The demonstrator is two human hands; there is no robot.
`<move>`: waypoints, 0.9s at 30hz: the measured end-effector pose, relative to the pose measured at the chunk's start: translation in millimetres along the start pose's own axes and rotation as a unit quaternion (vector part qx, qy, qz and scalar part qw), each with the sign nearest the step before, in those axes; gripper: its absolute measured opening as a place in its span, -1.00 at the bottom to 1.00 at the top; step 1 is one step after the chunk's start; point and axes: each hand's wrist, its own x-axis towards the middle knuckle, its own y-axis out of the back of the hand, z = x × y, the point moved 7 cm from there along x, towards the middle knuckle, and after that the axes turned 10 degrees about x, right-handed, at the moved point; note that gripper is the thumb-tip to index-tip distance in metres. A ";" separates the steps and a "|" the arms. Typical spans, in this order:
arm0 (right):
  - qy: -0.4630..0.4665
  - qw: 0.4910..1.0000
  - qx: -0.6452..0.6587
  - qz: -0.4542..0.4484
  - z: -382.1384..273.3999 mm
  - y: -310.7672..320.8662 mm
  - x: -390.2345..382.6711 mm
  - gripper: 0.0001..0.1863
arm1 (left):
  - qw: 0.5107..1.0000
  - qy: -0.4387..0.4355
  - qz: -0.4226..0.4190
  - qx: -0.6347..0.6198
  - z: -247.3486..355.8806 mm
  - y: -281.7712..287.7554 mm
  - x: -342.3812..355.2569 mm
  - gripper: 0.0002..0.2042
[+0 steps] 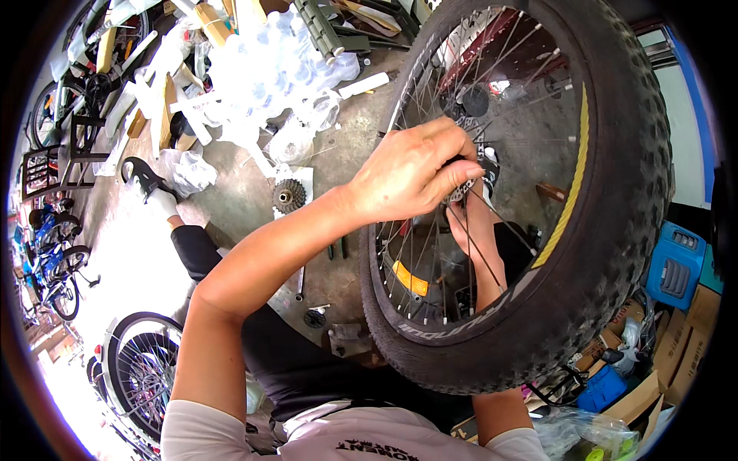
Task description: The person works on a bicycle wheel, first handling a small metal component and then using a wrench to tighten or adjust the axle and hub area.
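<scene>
A bicycle wheel with a knobby black tyre stands tilted in front of me, on my right side. At its centre, my left hand is closed, thumb and fingers pinched at the hub's near end. What lies right between those fingertips is hidden. A metal brake disc shows just under the left hand. My right hand reaches round behind the wheel and grips the hub from the far side; spokes cover part of it. An orange reflector sits among the spokes.
On the floor lie a cog cassette, a wrench and a small black round part. Clear plastic wrapping is heaped beyond. Another wheel stands at left. A blue case and cardboard are at right.
</scene>
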 end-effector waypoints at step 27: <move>-0.037 0.994 -0.067 0.072 -46.1 5.8 -0.8 -0.52 | 0.989 0.056 -0.098 -0.094 -16.2 -7.0 11.8 -0.85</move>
